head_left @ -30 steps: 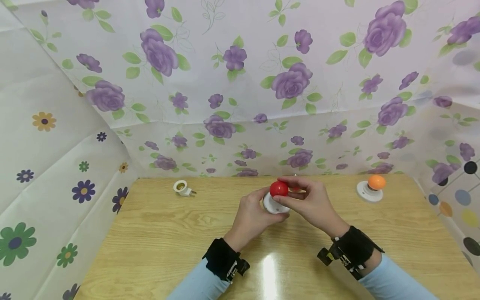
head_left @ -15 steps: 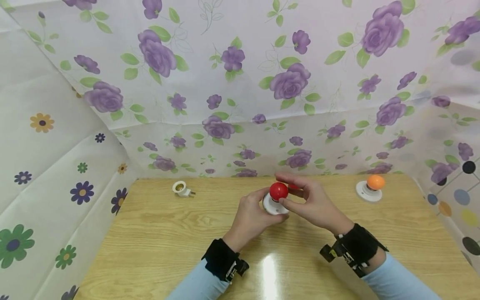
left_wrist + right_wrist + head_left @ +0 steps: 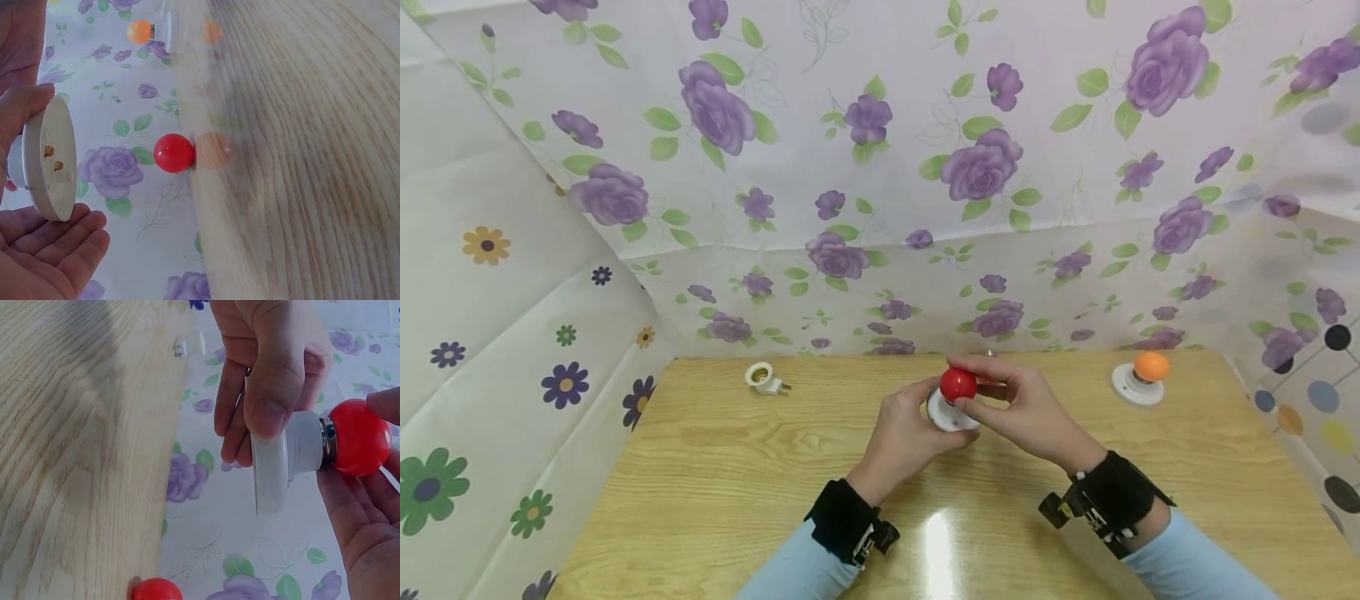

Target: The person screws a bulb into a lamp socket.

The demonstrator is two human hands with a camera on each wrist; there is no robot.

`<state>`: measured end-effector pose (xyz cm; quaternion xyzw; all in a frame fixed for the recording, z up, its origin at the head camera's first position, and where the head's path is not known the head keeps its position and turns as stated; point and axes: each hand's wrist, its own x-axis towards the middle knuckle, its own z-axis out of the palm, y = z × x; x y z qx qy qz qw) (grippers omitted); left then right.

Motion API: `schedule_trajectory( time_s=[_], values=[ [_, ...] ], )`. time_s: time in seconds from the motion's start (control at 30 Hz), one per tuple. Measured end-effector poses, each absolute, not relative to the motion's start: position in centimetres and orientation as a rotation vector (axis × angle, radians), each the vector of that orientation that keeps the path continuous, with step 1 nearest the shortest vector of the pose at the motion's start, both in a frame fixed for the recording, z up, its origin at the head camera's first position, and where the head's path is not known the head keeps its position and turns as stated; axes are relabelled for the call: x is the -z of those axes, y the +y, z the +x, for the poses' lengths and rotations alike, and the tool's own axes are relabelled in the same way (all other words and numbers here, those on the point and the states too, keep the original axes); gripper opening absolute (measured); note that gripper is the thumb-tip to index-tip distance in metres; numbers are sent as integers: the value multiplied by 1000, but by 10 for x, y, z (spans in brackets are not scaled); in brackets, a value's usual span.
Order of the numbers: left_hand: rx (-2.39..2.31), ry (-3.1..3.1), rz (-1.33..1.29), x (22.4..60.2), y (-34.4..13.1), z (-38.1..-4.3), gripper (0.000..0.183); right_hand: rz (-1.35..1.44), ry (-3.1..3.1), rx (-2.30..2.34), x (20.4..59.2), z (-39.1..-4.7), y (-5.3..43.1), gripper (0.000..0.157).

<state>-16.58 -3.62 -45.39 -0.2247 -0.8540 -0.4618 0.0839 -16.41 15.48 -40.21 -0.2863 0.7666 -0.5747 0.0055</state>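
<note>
My left hand (image 3: 906, 429) grips the edge of a round white lamp holder (image 3: 272, 469) from the left. Its underside, with two brass screws, shows in the left wrist view, raised off the table. A red light bulb (image 3: 958, 385) sits in the holder's socket, a thin ring of its metal base showing in the right wrist view. My right hand (image 3: 1018, 412) pinches this bulb, thumb on one side and fingers on the other. Behind that hand, a second red bulb (image 3: 173, 153) lies on the table, mostly hidden in the head view.
On the wooden table (image 3: 737, 500), a white plug-in socket (image 3: 765, 378) lies at the back left. At the back right, an orange bulb (image 3: 1151, 367) stands in another round white holder (image 3: 1137, 393). Flowered cloth (image 3: 880, 183) hangs along the back and sides.
My right fingers loosened and spread from the red bulb half a second ago, and now close around it again. The left hand keeps the lamp holder in nearly the same place.
</note>
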Motion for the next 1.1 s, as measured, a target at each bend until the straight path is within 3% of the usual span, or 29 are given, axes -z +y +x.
schedule_trajectory(
  time_s=[0.83,1.1],
  values=[
    [1359,-2573,-640,455,-36,-165,63,-777,2514,1924,387,-151,145,45],
    [1365,-2582,-634,454,-37,-165,63,-853,2467,1900,390,-158,154,44]
  ],
)
